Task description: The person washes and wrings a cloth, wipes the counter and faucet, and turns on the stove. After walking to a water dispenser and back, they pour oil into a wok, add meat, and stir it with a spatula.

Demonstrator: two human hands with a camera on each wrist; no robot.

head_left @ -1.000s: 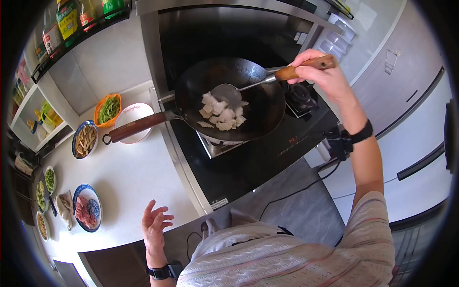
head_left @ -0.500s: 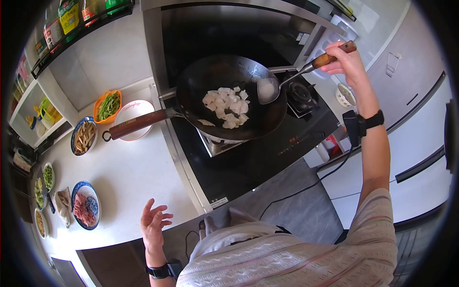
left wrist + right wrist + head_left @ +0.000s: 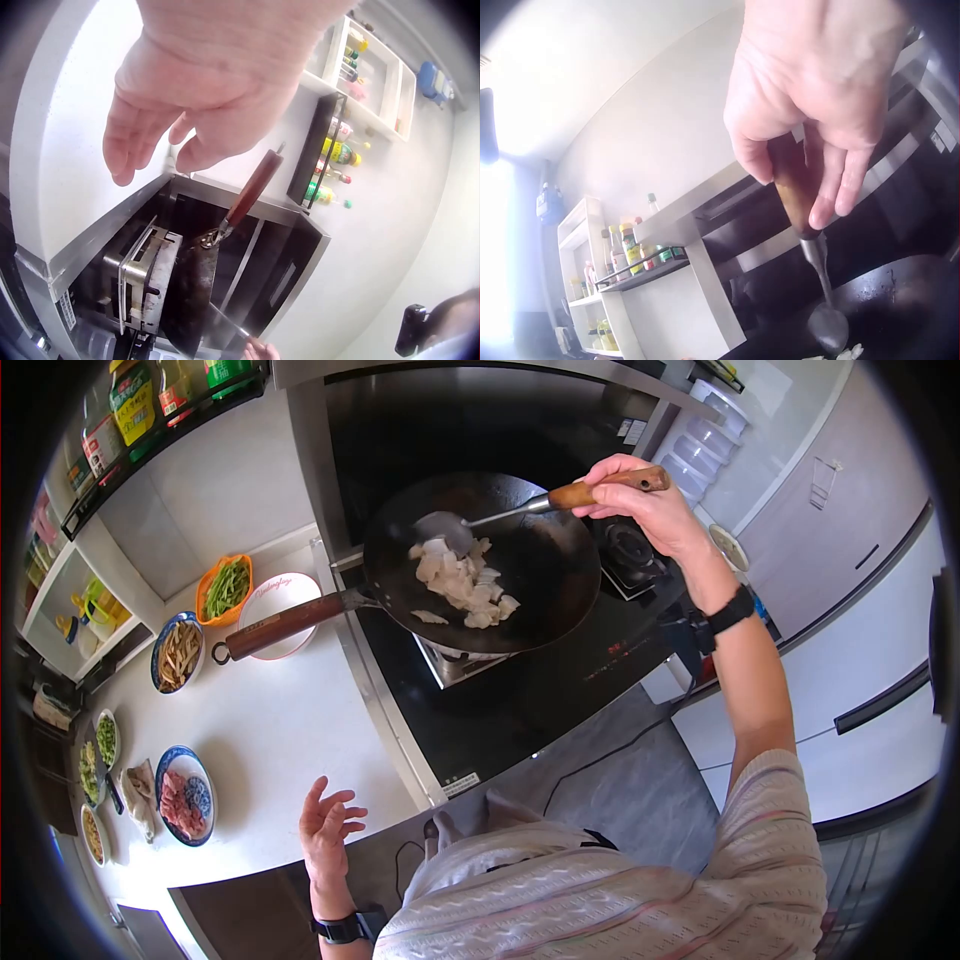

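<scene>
A black wok point(image 3: 520, 575) sits on the burner with several pale food pieces point(image 3: 458, 582) inside; its brown wooden handle point(image 3: 285, 623) points left over the counter. My right hand point(image 3: 640, 505) grips the wooden handle of a metal ladle point(image 3: 445, 530), whose bowl lies at the far left of the wok among the pieces. The right wrist view shows the right hand point(image 3: 817, 127) curled round the ladle point(image 3: 826, 324) handle. My left hand point(image 3: 328, 830) hovers open, fingers spread, above the counter's front edge, holding nothing. The left hand point(image 3: 195, 97) also hangs open in the left wrist view, with the wok point(image 3: 191, 292) beyond.
On the white counter point(image 3: 270, 730) stand an orange bowl of greens point(image 3: 226, 587), a white plate point(image 3: 275, 605), a dish of strips point(image 3: 178, 650) and a blue plate of meat point(image 3: 182, 800). Bottles line a shelf point(image 3: 150, 400). A second burner point(image 3: 625, 550) lies right of the wok.
My right hand swung the ladle from the wok's right rim back across to the far left of the wok, into the food. The left hand stayed put.
</scene>
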